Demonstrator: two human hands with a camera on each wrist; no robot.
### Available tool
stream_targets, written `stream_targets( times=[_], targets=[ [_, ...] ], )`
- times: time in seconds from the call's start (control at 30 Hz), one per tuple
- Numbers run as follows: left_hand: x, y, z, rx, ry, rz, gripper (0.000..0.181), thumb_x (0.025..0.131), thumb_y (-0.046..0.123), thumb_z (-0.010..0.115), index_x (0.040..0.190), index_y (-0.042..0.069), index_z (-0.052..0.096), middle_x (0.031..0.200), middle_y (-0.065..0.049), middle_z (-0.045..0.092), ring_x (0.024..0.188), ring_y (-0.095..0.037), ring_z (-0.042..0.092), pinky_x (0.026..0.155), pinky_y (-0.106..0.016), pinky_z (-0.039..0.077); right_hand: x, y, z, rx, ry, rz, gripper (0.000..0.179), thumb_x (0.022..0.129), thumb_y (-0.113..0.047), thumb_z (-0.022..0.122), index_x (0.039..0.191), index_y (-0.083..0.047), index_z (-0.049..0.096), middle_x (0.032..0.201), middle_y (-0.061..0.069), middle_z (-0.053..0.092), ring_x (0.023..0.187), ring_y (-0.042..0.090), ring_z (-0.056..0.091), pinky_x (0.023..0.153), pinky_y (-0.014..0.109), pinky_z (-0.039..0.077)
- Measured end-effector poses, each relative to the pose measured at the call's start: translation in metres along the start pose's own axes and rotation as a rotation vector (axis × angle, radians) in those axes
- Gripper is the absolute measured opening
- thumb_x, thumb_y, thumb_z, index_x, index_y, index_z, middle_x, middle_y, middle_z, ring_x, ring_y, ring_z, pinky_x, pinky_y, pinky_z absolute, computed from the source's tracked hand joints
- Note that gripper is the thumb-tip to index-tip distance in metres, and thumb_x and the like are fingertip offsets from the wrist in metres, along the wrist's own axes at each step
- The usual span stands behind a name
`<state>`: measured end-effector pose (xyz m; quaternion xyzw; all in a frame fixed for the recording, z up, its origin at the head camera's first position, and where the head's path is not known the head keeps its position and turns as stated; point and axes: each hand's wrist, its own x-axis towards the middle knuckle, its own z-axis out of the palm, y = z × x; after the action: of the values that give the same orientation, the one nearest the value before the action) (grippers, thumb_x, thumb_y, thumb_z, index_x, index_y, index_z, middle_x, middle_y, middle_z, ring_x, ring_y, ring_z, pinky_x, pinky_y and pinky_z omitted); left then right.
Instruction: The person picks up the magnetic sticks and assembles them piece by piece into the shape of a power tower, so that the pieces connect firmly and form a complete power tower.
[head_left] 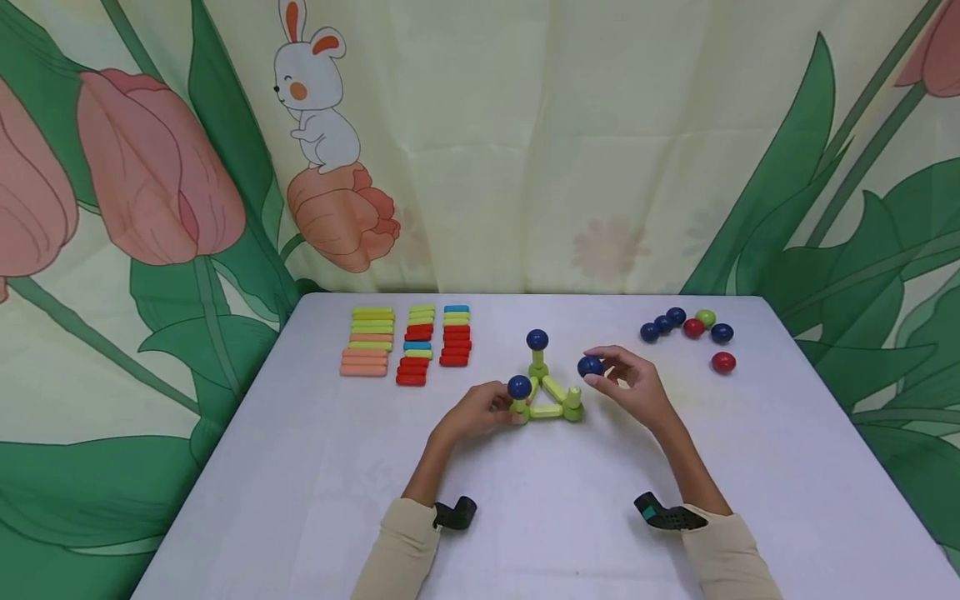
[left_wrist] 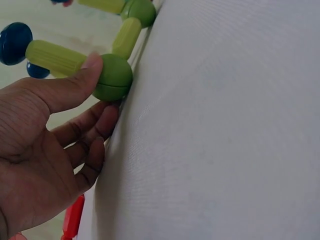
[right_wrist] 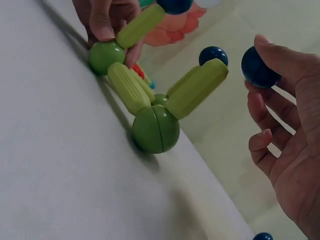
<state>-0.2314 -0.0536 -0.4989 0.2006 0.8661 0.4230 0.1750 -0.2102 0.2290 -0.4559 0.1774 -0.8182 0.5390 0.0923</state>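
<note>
A triangle frame of green balls and yellow-green rods (head_left: 547, 412) lies on the table, with a short upright rod at each corner. Dark blue balls top two uprights, the back one (head_left: 537, 339) and the left one (head_left: 519, 387). The right upright (right_wrist: 197, 90) has a bare top. My left hand (head_left: 480, 408) pinches the green ball (left_wrist: 113, 77) at the left corner, thumb across it. Between thumb and fingertips, my right hand (head_left: 636, 390) holds a loose blue ball (right_wrist: 260, 67), apart from the bare rod and to its upper right.
Rows of coloured rods (head_left: 416, 346), red, yellow, orange and blue, lie at the back left. Several loose balls, blue, red (head_left: 723, 362) and green (head_left: 705, 317), lie at the back right. A printed curtain (head_left: 525, 167) hangs behind the table's far edge.
</note>
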Motion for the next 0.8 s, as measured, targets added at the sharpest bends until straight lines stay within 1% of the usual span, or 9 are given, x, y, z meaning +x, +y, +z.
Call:
stream_targets(
  times=[0.13, 0.27, 0.4, 0.47, 0.53, 0.6, 0.63, 0.7, 0.8],
  targets=[
    [0.0, 0.002, 0.002, 0.0, 0.001, 0.0, 0.025, 0.086, 0.019, 0.075, 0.11, 0.017, 0.07, 0.097, 0.0, 0.064, 0.092, -0.014, 0.057, 0.085, -0.03, 0.05, -0.005, -0.018, 0.006, 0.023, -0.058, -0.039, 0.034, 0.083, 0.004, 0.072, 0.116, 0.004, 0.063, 0.1, 0.01, 0.062, 0.082, 0.016, 0.054, 0.067, 0.021, 0.047],
    [-0.002, 0.005, 0.003, 0.003, 0.003, 0.016, 0.024, 0.087, 0.018, 0.074, 0.11, 0.017, 0.07, 0.096, 0.0, 0.064, 0.092, -0.014, 0.056, 0.085, -0.03, 0.049, -0.007, -0.019, 0.009, 0.04, -0.095, -0.076, 0.034, 0.082, 0.006, 0.072, 0.115, 0.005, 0.062, 0.095, 0.01, 0.061, 0.077, 0.017, 0.053, 0.064, 0.022, 0.046],
    [-0.007, 0.005, 0.0, -0.005, -0.003, 0.019, 0.026, 0.087, 0.019, 0.074, 0.112, 0.018, 0.068, 0.1, 0.0, 0.066, 0.095, -0.014, 0.058, 0.087, -0.032, 0.051, -0.006, 0.005, 0.011, 0.047, -0.146, -0.087, 0.043, 0.08, 0.007, 0.074, 0.121, 0.003, 0.059, 0.094, 0.011, 0.058, 0.071, 0.015, 0.05, 0.059, 0.023, 0.044],
    [-0.012, 0.003, -0.006, -0.019, -0.003, 0.009, 0.029, 0.088, 0.02, 0.074, 0.116, 0.018, 0.066, 0.104, 0.0, 0.067, 0.098, -0.015, 0.059, 0.088, -0.032, 0.052, -0.007, 0.018, 0.012, 0.015, -0.186, -0.082, 0.046, 0.079, 0.004, 0.076, 0.122, 0.001, 0.058, 0.089, 0.011, 0.057, 0.068, 0.013, 0.048, 0.056, 0.024, 0.041],
    [-0.02, 0.0, -0.017, -0.038, 0.029, -0.015, 0.031, 0.089, 0.021, 0.073, 0.119, 0.018, 0.065, 0.105, -0.001, 0.067, 0.098, -0.016, 0.061, 0.086, -0.031, 0.054, -0.008, 0.025, 0.015, -0.028, -0.221, -0.067, 0.043, 0.08, -0.004, 0.078, 0.119, -0.003, 0.06, 0.084, 0.009, 0.057, 0.066, 0.011, 0.047, 0.054, 0.023, 0.04],
    [-0.03, -0.006, -0.032, -0.053, 0.124, -0.045, 0.031, 0.089, 0.021, 0.072, 0.119, 0.017, 0.065, 0.102, -0.001, 0.067, 0.096, -0.017, 0.062, 0.08, -0.029, 0.055, -0.009, 0.028, 0.018, -0.089, -0.25, -0.055, 0.039, 0.08, -0.012, 0.08, 0.113, -0.006, 0.061, 0.08, 0.006, 0.056, 0.066, 0.009, 0.047, 0.055, 0.023, 0.041],
    [-0.035, -0.009, -0.041, -0.05, 0.198, -0.058, 0.029, 0.089, 0.02, 0.072, 0.117, 0.017, 0.066, 0.1, -0.002, 0.067, 0.093, -0.018, 0.062, 0.077, -0.027, 0.055, -0.009, 0.03, 0.019, -0.109, -0.263, -0.054, 0.037, 0.08, -0.014, 0.08, 0.11, -0.007, 0.061, 0.079, 0.005, 0.056, 0.066, 0.009, 0.047, 0.055, 0.023, 0.042],
    [-0.047, -0.016, -0.058, -0.052, 0.376, -0.091, 0.025, 0.09, 0.018, 0.071, 0.114, 0.014, 0.067, 0.096, -0.004, 0.066, 0.09, -0.02, 0.06, 0.074, -0.027, 0.054, -0.009, 0.033, 0.021, -0.156, -0.286, -0.041, 0.034, 0.081, -0.02, 0.08, 0.108, -0.01, 0.062, 0.081, 0.002, 0.056, 0.067, 0.008, 0.048, 0.057, 0.023, 0.043],
    [-0.061, -0.03, -0.08, 0.004, 0.646, -0.153, 0.02, 0.091, 0.012, 0.069, 0.11, 0.007, 0.068, 0.097, -0.01, 0.064, 0.091, -0.024, 0.058, 0.076, -0.031, 0.052, -0.01, 0.036, 0.022, -0.204, -0.305, -0.023, 0.032, 0.082, -0.021, 0.079, 0.106, -0.013, 0.06, 0.084, 0.0, 0.056, 0.069, 0.008, 0.05, 0.058, 0.023, 0.046]
  ],
)
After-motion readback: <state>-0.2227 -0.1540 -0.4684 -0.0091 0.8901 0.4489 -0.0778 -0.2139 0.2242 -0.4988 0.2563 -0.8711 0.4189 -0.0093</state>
